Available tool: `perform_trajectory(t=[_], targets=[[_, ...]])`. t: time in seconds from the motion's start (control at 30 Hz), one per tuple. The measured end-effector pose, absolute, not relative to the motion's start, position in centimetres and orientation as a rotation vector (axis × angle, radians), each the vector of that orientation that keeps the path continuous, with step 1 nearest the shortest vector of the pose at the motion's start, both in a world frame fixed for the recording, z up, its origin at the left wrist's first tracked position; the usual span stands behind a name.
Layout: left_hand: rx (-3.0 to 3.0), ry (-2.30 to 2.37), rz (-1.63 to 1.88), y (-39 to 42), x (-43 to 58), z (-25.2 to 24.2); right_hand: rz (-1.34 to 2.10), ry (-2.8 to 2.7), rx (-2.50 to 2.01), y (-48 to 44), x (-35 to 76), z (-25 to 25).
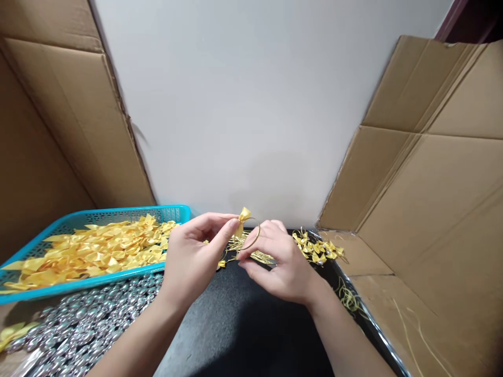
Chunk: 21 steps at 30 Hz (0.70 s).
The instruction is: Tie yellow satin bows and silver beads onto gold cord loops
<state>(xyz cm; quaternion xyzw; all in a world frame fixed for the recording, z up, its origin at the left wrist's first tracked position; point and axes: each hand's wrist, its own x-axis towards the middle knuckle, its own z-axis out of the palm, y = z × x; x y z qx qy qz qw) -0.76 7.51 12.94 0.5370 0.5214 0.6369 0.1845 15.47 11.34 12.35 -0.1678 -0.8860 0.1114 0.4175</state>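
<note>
Between the thumb and forefinger of my left hand [196, 251] is a small yellow ribbon bow [244, 214], held upright above the table. A thin gold cord [258, 238] curves from the bow in a loop towards my right hand [277, 259]. My right fingers are closed on the cord; its end is hidden by them. Behind and below the hands lies a bundle of gold cords [261, 256], partly covered by the right hand. A loose yellow bow [222, 263] lies just under the left hand.
A blue plastic basket [51, 287] of yellow bows stands at left. Shiny silver beads [106, 309] spread before it on the black table [220, 324]. Finished-looking corded bows [316, 248] and tangled cord [348, 296] lie at right. Cardboard panels [440, 178] flank a pale wall [243, 94].
</note>
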Motion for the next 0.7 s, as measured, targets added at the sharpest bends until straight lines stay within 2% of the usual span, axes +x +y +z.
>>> perform_trajectory(t=[0.23,0.47,0.57,0.7], targets=[[1.355,1.316,1.697,8.0,-0.7,12.9,0.192,-2.371,-0.582,11.2,17.3,13.8],[1.224,1.182,1.655,8.8,-1.1,12.4,-0.112,-2.134,-0.454,11.3,17.5,13.9],[1.243,1.194,1.671,8.6,-1.0,12.5,0.06,-2.0,-0.459,11.0,16.8,13.5],[1.351,1.287,1.701,7.8,-0.7,12.9,0.482,-1.685,-0.619,10.4,15.3,12.6]])
